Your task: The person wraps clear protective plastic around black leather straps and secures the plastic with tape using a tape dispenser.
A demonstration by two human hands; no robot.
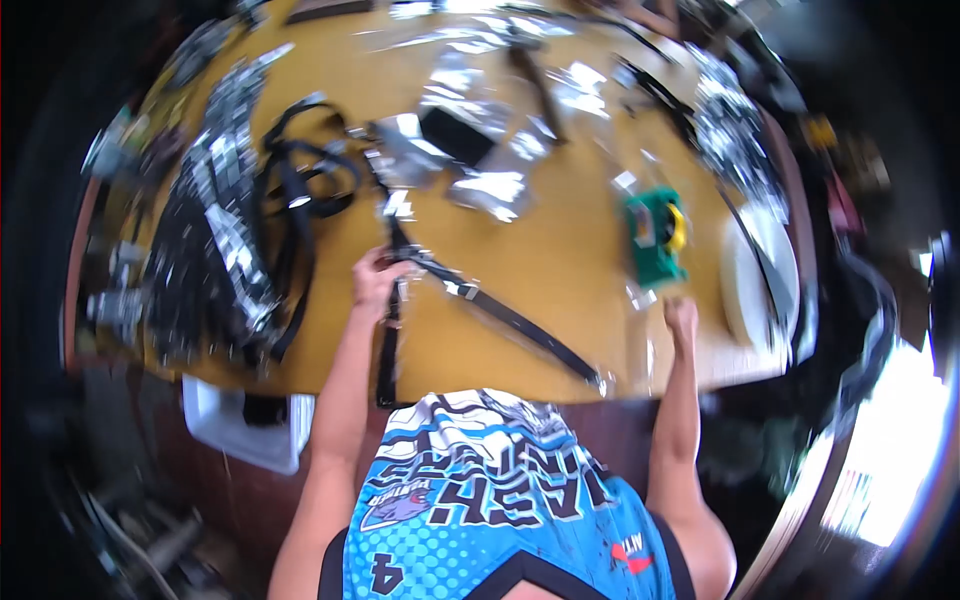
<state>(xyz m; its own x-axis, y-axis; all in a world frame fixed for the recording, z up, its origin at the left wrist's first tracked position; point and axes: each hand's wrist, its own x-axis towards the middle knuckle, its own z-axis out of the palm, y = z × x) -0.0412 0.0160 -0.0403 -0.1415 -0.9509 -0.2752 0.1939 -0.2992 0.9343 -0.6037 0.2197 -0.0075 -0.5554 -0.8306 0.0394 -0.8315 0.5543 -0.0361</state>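
Now gripping a forked black strap (522,324) just left of mid-frame, with the fingers of the left hand (374,282) closed near the fork. Laid from that grip along a long slant toward the lower middle of the frame, almost to the near edge of the table (560,240); running in other lengths up the frame and straight down from the same fork. Placed with its slanting tail between the two hands and lower than both, the tip closer to the right hand (681,316) than to the left.

Held at the right of the frame, that right hand, just below a green tape holder (645,245) with a yellow roll (678,228) on its right side; upright in the frame along the holder's longer axis, and far from the left hand. Apparently curled at the fingers there, but too blurred to tell whether closed on anything. Flanked at the left of the frame by a heap of black straps in shiny plastic (215,220).
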